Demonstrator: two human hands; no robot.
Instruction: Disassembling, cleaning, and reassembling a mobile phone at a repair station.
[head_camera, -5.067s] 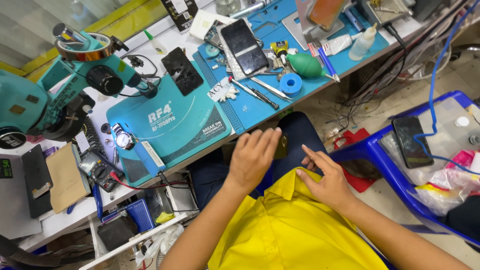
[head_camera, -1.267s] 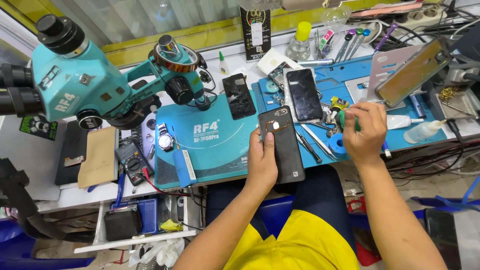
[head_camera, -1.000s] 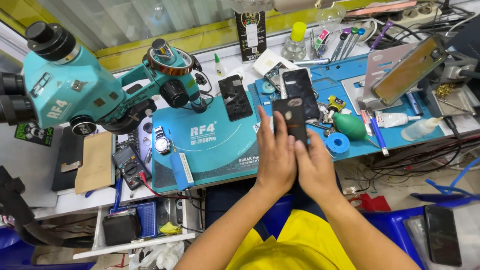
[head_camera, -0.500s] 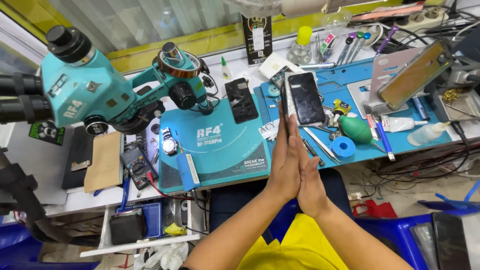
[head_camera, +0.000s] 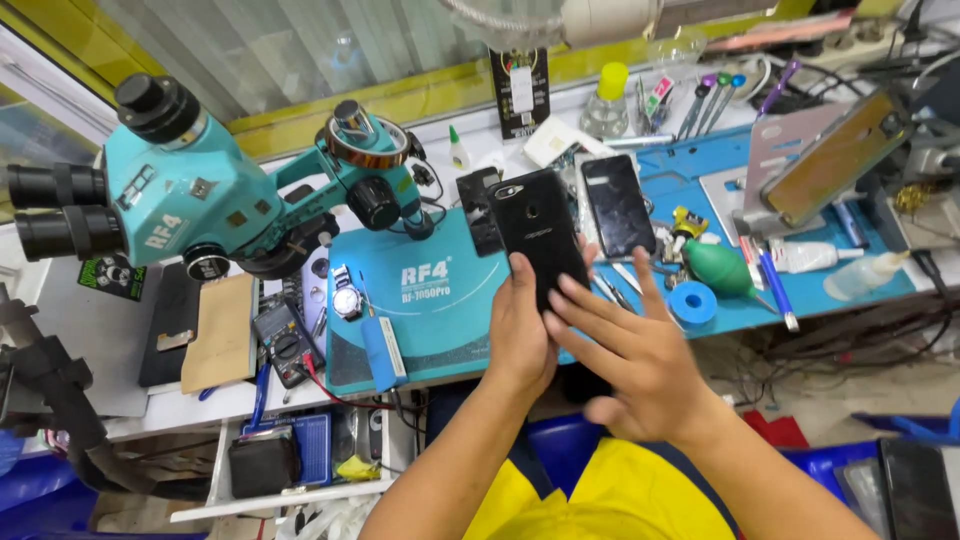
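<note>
black phone (head_camera: 541, 232): back seen as glossy, smooth, glass-like, held in left hand (head_camera: 520, 335). teal mat (head_camera: 425, 310): matt, rubbery look. microscope (head_camera: 190, 205): teal painted metal, satin finish; eyepieces matt black. green bulb blower (head_camera: 718, 268): soft matt rubber. brown pad (head_camera: 222, 332): dull, card-like.

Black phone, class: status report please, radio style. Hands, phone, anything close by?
Left hand gripping black phone, back side up. Right hand open, fingertips at its lower edge. Second dark phone lies close behind on the blue mat.
</note>
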